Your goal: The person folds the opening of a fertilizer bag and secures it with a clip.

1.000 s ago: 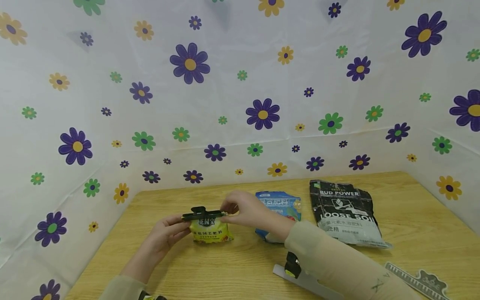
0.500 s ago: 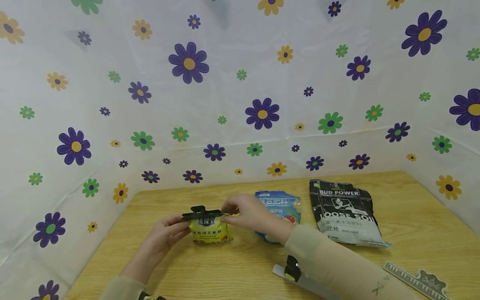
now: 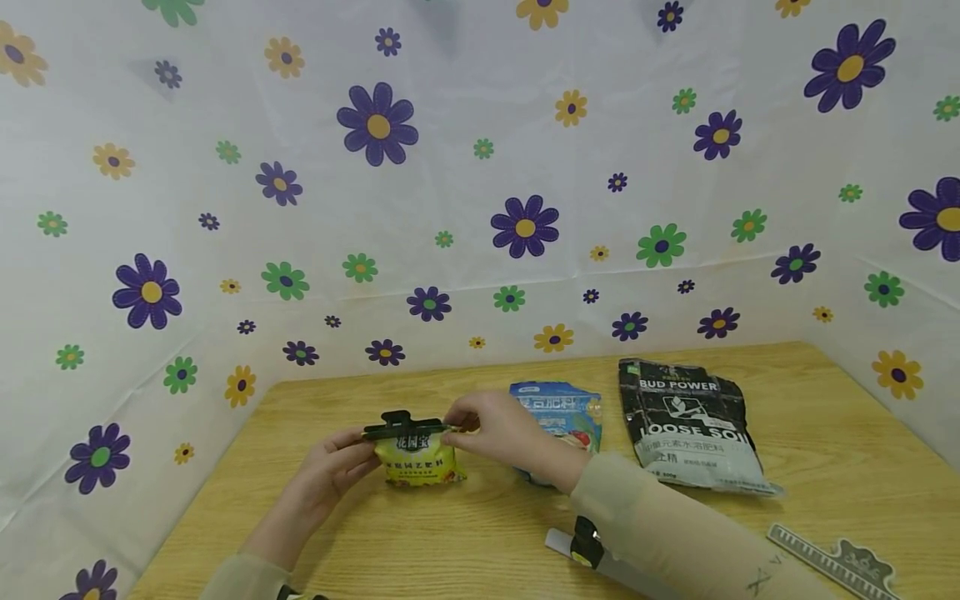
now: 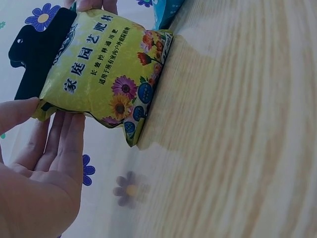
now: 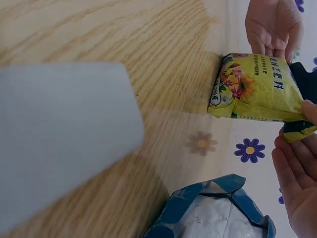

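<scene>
A small yellow bag of garden fertilizer point(image 3: 420, 462), printed with flowers, stands upright on the wooden table. Along its top edge runs a long black bag clip point(image 3: 401, 427) with a raised tab. My left hand point(image 3: 330, 471) pinches the left end of the clipped edge, thumb in front and fingers behind, as the left wrist view shows. At the opposite end my right hand point(image 3: 498, 429) pinches the top corner of the bag, where a folded bit of film point(image 5: 299, 131) sticks out by the thumb. The bag's back is hidden in the head view.
A blue bag point(image 3: 562, 408) stands behind my right wrist, its top gaping in the right wrist view. Right of it leans a black-and-white "LOOSE SOI" bag point(image 3: 682, 425). A grey ruler-like strip point(image 3: 832, 558) lies at front right, a pale flat strip point(image 3: 558, 542) by my sleeve.
My right hand has sunk very slightly at the bag's corner. Both hands keep their hold, and the bag and clip stay nearly in place.
</scene>
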The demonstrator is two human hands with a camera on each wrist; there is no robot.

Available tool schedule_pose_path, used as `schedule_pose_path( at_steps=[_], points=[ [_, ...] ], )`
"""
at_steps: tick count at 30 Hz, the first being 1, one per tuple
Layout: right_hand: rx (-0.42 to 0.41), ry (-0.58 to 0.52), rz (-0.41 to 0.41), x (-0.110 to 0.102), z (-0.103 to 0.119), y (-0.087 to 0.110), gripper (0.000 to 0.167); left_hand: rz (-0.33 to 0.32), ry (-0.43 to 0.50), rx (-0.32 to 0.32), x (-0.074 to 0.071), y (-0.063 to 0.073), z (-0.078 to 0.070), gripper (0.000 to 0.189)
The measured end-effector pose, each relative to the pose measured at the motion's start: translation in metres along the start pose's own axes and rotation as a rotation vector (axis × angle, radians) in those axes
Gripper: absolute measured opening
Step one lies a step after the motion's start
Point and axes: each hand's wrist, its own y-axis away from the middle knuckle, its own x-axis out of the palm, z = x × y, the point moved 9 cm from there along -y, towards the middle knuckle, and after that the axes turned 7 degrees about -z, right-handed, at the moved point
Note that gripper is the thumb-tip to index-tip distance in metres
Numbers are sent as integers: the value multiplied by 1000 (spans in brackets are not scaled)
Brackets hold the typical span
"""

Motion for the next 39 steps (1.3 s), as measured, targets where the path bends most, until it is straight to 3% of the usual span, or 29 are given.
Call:
schedule_pose_path(
  at_steps=[19,30,39],
  points=[
    [70,-51,-48,1,-6,5,22,17,13,9,0,0,3,39],
    [117,-90,-74,3,-10,3,20,-64,8,-26,-5,-2,6,39],
    [151,-118,-86,3,-11,4,17,-67,36,-39,-5,-4,5,41]
  ],
)
